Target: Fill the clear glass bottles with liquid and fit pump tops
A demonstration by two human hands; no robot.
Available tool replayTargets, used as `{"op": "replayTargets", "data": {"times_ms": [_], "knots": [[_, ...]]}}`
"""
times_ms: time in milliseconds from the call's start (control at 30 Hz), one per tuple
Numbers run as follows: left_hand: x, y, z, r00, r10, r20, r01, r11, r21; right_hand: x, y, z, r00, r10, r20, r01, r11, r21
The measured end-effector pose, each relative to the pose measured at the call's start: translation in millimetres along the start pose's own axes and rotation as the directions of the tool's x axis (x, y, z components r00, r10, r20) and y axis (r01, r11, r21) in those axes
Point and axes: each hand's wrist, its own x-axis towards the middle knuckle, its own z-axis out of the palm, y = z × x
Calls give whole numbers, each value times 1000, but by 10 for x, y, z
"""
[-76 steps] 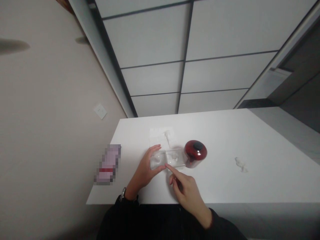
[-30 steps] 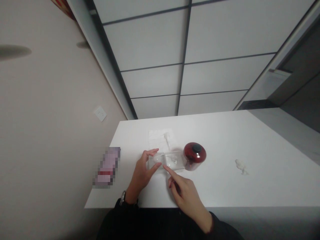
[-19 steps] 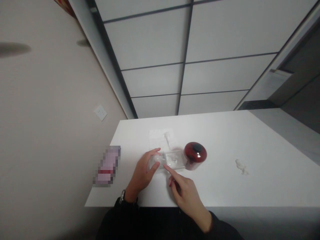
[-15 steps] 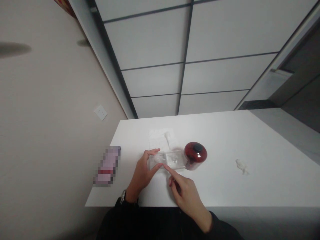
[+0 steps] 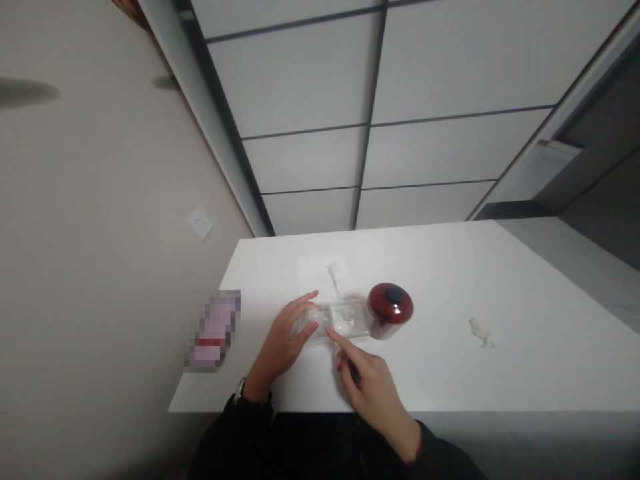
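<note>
On the white table lies a clear plastic box point(image 5: 357, 331) with two compartments. In its left compartment sits a small round translucent ball point(image 5: 313, 316). My left hand point(image 5: 285, 337) reaches over that left end, thumb and a finger closed about the ball, index finger raised beyond it. Something small and clear point(image 5: 349, 319) rests in the right compartment. My right hand point(image 5: 373, 383) has its index finger stretched out to the box's near edge around the middle; its other fingers curl under the palm.
Beside the box's right end stands a dark red, round-topped container point(image 5: 390, 303) with a black knob. Behind lies a white tissue point(image 5: 313, 273) with a small white tool point(image 5: 334, 273) on it. A crumpled tissue point(image 5: 481, 331) lies right, a blurred pink item point(image 5: 215, 330) left.
My left thumb has drawn back left from the box's near edge to the ball, and the left fingers have shifted. My right hand has stayed almost in place.
</note>
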Motion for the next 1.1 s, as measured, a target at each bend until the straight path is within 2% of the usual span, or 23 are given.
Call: {"op": "replayTargets", "data": {"times_ms": [100, 300, 700, 900, 1100], "knots": [[-9, -2, 42, 999, -3, -51, 4, 1000, 20, -5, 4, 1, 1000, -7, -3, 7, 1000, -3], [-5, -1, 95, 985, -106, -135, 97, 993, -69, 4, -11, -1, 1000, -17, -3, 17, 1000, -26], [-4, -12, 42, 992, -95, -80, 91, 995, -51, -2, 3, 34, 1000, 4, -20, -6, 998, -60], [-2, 4, 51, 994, -84, -72, 82, 996, -39, -4, -6, -27, 999, -22, 35, 21, 999, 44], [-7, 30, 74, 988, -133, -73, 129, 990, -53, -85, 11, -28, 990, 38, -135, -31, 998, 52]]}}
